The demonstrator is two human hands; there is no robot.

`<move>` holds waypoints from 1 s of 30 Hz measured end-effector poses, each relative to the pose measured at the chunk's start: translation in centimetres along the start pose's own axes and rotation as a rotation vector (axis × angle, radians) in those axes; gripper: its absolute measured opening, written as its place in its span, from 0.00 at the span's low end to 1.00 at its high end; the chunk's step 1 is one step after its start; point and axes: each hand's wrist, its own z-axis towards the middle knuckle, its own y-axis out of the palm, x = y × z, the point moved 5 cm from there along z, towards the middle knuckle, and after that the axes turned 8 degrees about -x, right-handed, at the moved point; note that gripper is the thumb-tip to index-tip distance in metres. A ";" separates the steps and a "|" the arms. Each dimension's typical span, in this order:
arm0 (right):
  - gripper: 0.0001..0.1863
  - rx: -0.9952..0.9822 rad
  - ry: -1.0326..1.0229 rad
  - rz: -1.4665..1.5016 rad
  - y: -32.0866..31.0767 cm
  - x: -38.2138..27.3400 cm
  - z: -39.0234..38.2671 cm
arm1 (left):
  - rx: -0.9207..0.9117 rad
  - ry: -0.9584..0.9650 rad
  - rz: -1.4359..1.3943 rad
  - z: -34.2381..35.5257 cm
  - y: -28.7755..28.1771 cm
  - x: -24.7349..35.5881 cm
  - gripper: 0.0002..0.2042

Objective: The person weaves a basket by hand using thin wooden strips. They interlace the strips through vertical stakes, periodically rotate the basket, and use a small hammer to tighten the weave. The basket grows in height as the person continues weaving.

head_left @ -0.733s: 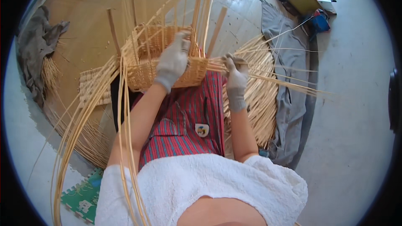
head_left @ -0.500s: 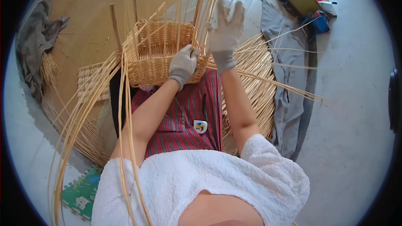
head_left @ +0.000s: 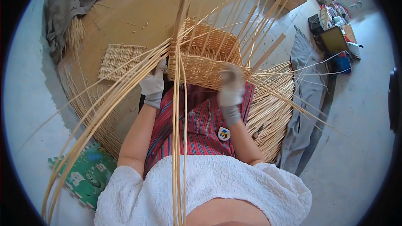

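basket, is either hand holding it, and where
Left hand is at the left end of the basket, blurred right hand at its front; whether either grips cannot be told.

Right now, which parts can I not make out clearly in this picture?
Head view:
- Right hand: motion blur hides the finger positions.
- Left hand: strands partly cover its fingers, so its grip is unclear.
- Basket: its front wall hides part of the bottom inside.
- Some strands: cut off by the lower edge.
- Badge: picture too small.
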 end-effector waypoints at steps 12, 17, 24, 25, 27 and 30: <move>0.12 -0.597 -0.392 -0.074 5.8 -16.8 -2.3 | -0.902 -0.184 -0.219 7.9 0.7 -2.4 0.30; 0.08 -0.631 -0.261 -0.040 1.7 -12.3 -1.6 | -1.134 -0.497 -0.441 10.7 4.3 -3.1 0.30; 0.17 -0.078 0.783 0.901 -8.3 11.9 3.9 | -0.900 0.039 0.009 8.9 4.5 -4.2 0.42; 0.19 0.001 0.793 1.006 -8.7 12.6 4.0 | -0.847 0.037 0.000 8.3 4.6 -4.3 0.43; 0.22 0.162 0.805 1.213 -9.5 13.8 3.8 | -0.744 -0.014 -0.014 7.8 4.9 -5.8 0.46; 0.23 0.310 0.888 1.268 -7.7 10.8 3.7 | -0.647 0.027 -0.045 7.3 5.0 -6.4 0.47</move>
